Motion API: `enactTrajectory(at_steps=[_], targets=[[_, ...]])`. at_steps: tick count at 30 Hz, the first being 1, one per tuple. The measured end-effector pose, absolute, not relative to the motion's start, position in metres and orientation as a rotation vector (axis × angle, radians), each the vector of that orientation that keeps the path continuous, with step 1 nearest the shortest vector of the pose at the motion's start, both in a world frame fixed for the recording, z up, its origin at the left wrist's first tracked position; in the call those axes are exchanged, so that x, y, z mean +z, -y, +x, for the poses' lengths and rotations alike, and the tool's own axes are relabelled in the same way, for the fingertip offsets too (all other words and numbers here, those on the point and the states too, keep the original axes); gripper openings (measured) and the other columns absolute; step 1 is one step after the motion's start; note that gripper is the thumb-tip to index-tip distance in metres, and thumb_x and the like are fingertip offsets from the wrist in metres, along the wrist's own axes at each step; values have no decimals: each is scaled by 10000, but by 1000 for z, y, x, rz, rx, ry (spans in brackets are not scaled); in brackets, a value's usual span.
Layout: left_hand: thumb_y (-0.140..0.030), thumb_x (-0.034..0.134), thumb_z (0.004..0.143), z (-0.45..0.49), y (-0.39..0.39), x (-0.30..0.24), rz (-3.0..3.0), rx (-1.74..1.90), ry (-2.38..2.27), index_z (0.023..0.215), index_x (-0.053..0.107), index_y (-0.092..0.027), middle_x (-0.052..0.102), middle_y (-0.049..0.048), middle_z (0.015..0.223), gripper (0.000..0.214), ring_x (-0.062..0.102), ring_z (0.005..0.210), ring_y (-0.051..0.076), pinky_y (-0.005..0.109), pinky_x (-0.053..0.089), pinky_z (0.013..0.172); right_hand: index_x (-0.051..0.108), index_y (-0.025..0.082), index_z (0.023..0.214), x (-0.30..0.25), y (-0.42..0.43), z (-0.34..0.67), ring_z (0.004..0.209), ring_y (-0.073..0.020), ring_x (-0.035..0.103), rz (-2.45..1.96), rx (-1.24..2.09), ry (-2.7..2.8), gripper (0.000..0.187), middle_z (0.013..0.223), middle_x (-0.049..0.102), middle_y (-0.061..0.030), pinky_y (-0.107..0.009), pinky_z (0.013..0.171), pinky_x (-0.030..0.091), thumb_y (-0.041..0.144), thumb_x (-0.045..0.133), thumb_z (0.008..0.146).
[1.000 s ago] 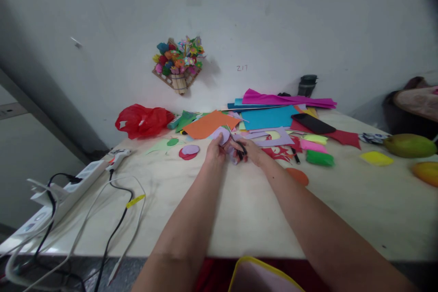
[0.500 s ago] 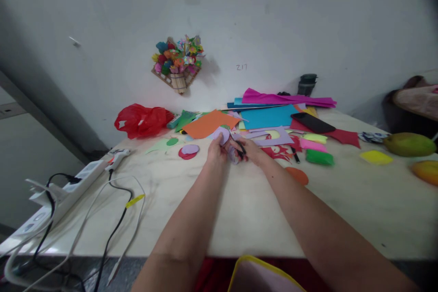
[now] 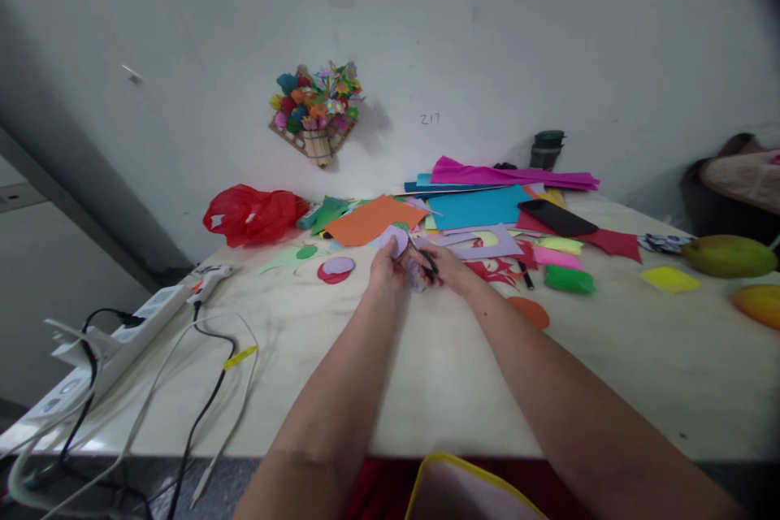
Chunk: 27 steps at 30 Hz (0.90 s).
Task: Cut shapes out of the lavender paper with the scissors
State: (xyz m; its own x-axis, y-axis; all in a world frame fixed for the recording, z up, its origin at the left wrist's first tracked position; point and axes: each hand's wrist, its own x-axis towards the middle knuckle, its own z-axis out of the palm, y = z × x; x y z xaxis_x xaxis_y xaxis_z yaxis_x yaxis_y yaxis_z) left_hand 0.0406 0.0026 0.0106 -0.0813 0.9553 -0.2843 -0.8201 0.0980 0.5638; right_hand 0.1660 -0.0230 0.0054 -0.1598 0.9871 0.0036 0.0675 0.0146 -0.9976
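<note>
In the middle of the head view, my left hand (image 3: 385,266) pinches a piece of lilac paper (image 3: 395,239) with a rounded edge. My right hand (image 3: 444,266) is closed round the black handles of a pair of scissors (image 3: 430,265). The scissor blades lie against the right side of the lilac paper. A lilac strip hangs below, between the two hands. To the left on the table lie a lilac paper circle (image 3: 338,266) and a red paper circle (image 3: 334,276) partly beneath it. A small green circle (image 3: 306,252) rests farther left.
Orange paper (image 3: 374,221), blue paper (image 3: 478,208) and a black phone (image 3: 556,218) lie behind my hands. A red plastic bag (image 3: 253,215) sits back left. A white power strip (image 3: 122,341) with cables runs along the left edge. Mangoes (image 3: 728,257) and an orange circle (image 3: 529,313) lie right.
Hardly anything differs. The lilac strip below my hands has shifted slightly, while both hands, the scissors and the things on the table stay in place.
</note>
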Motion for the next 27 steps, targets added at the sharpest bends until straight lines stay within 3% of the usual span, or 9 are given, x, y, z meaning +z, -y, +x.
enactTrajectory(at_steps=[5,10,20,27], targets=[[-106,625,919,40,-6,7,268,1493,-736,1017,686,-183,761,56,802,138,743,656,173,230,602,591,570,195,744,4,22,167,368,-98,501,-1150,1281,1402,229,525,576,23,-190,305,265,354,671,874],[-104,610,923,42,-4,9,227,1479,-726,948,699,-176,750,72,788,117,750,682,203,262,598,595,566,196,749,3,21,168,370,-101,507,-1140,1285,1406,182,530,570,25,-192,309,258,305,666,854],[-75,581,928,41,-1,14,230,1494,-709,1019,688,-182,743,46,756,176,729,622,172,237,595,573,563,199,733,1,19,168,361,-100,492,-1127,1286,1415,179,518,562,26,-197,301,246,314,669,820],[-75,610,917,39,-4,10,269,1513,-719,928,687,-181,746,51,778,131,734,650,173,240,597,591,568,205,721,0,18,168,362,-99,490,-1131,1294,1412,103,511,557,29,-194,300,249,247,639,784]])
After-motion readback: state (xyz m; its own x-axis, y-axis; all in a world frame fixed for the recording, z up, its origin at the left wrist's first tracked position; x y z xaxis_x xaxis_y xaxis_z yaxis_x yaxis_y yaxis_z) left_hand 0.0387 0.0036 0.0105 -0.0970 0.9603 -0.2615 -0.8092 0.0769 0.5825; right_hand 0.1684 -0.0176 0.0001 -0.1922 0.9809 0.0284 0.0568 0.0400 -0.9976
